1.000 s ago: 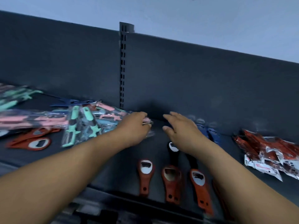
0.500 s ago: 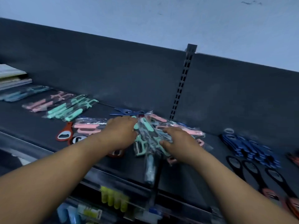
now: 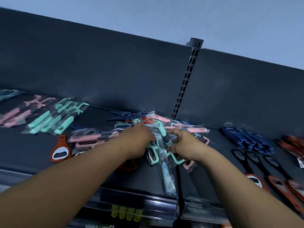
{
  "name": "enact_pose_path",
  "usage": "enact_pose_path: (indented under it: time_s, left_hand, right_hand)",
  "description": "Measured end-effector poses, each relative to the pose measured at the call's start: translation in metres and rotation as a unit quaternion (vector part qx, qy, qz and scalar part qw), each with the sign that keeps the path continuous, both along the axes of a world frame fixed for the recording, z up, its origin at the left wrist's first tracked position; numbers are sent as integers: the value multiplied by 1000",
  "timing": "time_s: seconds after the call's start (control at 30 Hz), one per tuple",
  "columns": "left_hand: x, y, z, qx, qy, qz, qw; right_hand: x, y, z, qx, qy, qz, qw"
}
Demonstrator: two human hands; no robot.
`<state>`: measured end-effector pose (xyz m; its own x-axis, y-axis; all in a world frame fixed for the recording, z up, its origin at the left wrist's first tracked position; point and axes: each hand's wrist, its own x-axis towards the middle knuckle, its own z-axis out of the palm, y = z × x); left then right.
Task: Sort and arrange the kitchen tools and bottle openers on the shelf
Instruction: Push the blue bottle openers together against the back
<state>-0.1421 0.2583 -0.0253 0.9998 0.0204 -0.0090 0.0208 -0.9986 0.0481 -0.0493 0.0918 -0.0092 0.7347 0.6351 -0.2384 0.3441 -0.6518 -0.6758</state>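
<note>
Yellow packets (image 3: 126,214) sit nearest me at 6 o'clock, under the lip of the dark shelf (image 3: 32,155). Just above them a light-blue bagged tool (image 3: 167,180) points at me from under the heap. My left hand (image 3: 138,142), knuckles up, curls its fingers into the bagged peelers (image 3: 160,144). My right hand (image 3: 185,145), at the heap's 3 o'clock side, clenches the plastic of that same mint-and-pink bundle. So the tangle is dead centre on the shelf, between both hands. At 9 o'clock lies a red bottle opener (image 3: 60,151), flat, with pink packs beside it. At 4 o'clock the black-and-red openers (image 3: 256,171) lie in a row. At 3 o'clock there's a stack of dark blue openers (image 3: 246,140). Farther off at 10 o'clock are the mint peelers (image 3: 54,117), with pink peelers (image 3: 18,113) beyond. Behind it all is the grey back panel (image 3: 107,71), with its slotted upright (image 3: 185,83) at 1 o'clock.
</note>
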Motion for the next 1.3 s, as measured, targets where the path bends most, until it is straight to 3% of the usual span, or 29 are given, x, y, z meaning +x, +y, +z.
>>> enact_pose_path:
  time_s: [0.23, 0.37, 0.43, 0.6, 0.77, 0.93, 1.3]
  left_hand:
    - [4, 4, 6, -70, -161, 8, 984]
    - [3, 5, 17, -147, -216, 42, 964]
    - [4, 3, 23, -209, -232, 68, 947]
    - [4, 1, 39, -309, -284, 90, 903]
    - [-7, 23, 50, -449, -291, 102, 839]
    - [-29, 66, 55, -543, -281, 134, 780]
    - [-95, 223, 62, -518, -203, 286, 780]
  right_hand:
    - [17, -7, 17, 195, 153, -17, 969]
    - [20, -5, 35, 290, 301, 16, 908]
    - [16, -2, 42, 318, 333, 45, 887]
    - [7, 21, 42, 317, 193, 63, 927]
    - [-7, 60, 50, 359, 91, 28, 928]
    - [-34, 115, 58, 373, 102, 45, 921]
    - [-92, 272, 40, 286, 205, -62, 934]
